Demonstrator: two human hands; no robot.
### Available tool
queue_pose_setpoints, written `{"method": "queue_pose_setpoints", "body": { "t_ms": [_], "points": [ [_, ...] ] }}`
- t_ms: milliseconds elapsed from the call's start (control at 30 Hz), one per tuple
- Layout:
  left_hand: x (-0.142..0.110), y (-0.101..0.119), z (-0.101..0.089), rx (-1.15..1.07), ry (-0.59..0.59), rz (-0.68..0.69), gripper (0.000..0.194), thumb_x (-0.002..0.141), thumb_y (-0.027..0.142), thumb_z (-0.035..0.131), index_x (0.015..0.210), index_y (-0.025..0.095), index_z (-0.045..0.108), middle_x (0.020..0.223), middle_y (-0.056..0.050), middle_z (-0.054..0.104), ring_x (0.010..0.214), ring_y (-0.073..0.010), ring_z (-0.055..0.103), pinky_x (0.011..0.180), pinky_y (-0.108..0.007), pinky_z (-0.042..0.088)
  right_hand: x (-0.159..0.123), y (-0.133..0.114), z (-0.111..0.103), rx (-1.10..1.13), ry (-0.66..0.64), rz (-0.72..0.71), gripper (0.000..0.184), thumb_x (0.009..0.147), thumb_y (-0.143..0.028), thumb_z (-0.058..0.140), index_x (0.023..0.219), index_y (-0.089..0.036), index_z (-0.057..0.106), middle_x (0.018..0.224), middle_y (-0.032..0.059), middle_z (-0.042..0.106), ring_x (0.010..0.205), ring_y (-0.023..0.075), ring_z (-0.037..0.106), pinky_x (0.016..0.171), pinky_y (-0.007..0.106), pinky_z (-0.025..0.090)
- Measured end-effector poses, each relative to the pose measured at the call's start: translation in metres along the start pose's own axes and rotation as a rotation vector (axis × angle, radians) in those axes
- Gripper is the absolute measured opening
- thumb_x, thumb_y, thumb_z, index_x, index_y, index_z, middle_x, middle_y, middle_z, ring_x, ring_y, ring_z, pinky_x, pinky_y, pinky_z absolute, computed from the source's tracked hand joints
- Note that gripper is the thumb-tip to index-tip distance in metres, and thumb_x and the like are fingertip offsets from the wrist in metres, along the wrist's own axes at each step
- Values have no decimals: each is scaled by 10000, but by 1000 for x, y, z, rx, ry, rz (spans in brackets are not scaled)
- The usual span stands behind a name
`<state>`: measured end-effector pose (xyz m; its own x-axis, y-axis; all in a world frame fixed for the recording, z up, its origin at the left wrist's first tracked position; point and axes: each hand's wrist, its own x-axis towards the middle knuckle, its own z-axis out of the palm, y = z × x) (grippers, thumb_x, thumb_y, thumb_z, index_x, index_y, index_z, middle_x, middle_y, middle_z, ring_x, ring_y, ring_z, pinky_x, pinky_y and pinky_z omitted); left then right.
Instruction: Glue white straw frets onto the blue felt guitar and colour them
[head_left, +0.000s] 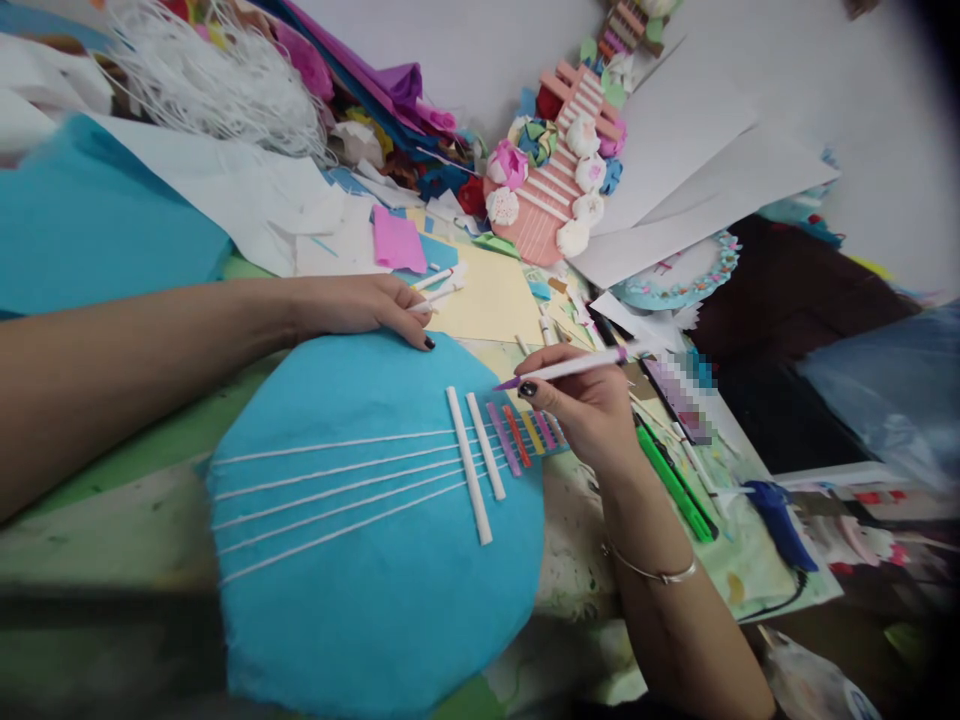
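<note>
A blue, guitar-shaped craft piece [337, 400] lies in front of me, with several white strings running along it. Two white strips [469, 470] cross the strings, and coloured bars [516, 436] line the narrow neck. My left hand [352, 302] is at the piece's upper edge, thumb resting on it. Two slim white pens [436, 296] stick out between its thumb and fingers; the fingers are partly hidden. Above the coloured bars, my right hand [585, 400] grips a purple felt-tip pen [577, 366], its purple tip pointing left.
A pink flower-decorated guitar [532, 200] leans at the back. Tangled white string [217, 80] and paper scraps pile up at upper left. On the right lie a green utility knife [675, 480], a blue glue gun [780, 520] and a round decorated piece [675, 275].
</note>
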<state>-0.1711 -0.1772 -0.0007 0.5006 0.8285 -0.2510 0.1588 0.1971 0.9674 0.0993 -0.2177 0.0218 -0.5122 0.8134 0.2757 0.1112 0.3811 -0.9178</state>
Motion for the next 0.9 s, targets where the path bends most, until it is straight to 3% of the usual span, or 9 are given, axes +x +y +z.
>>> {"method": "queue_pose_setpoints", "body": {
  "t_ms": [300,600,800,900],
  "points": [
    [-1,3,3,-40,-1,-26,380,599,198,780,570,189,401,533,70,360,427,-42,346,426,-163,281,-3,3,14,-261,-60,-41,57,854,-147,552,853,-204,550,671,-41,504,557,80,447,496,233,358],
    [0,1,2,-46,5,-40,398,603,200,773,574,197,377,505,70,361,423,-54,327,412,-191,254,-2,5,12,-357,-129,-96,65,868,-137,538,861,-201,532,712,-43,510,552,71,409,505,237,331],
    [-10,4,8,-55,-17,11,325,746,198,699,634,190,394,536,75,365,482,-60,286,479,-198,248,-2,5,13,-368,-133,-87,45,893,-168,533,863,-201,529,719,-39,499,542,69,407,510,242,338],
    [-12,5,8,-56,-24,-3,347,747,202,706,632,191,379,537,77,355,487,-61,278,483,-206,234,-2,5,13,-359,-127,-74,35,899,-183,530,872,-205,528,717,-34,497,560,81,419,517,246,343]
  ]
}}
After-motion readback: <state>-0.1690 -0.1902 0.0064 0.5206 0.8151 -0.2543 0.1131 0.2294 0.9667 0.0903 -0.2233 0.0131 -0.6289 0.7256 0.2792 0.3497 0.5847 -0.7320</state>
